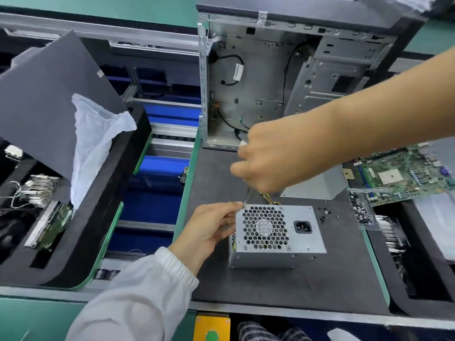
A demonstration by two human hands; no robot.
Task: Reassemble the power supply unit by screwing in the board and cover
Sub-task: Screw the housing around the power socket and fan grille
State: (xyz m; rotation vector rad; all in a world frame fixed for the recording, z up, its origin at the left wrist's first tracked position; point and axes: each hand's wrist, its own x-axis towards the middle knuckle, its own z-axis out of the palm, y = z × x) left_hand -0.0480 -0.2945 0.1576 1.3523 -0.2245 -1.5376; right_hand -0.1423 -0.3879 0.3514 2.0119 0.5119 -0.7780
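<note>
flanking one power supply unit (275, 232), two hands, one screwdriver (247, 197)

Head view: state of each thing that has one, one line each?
power supply unit: cover on, fan grille up, resting on the mat.
screwdriver: tip at the unit's far-left corner.
right hand: grips the screwdriver.
left hand: fingers hold the unit's left corner.
computer case: side open, gutted.
motherboard: out of the case, lying at right.

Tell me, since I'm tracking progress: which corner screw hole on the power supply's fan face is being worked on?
The far-left corner of the power supply: the screwdriver tip meets it, beside the left hand's fingertips.
</note>
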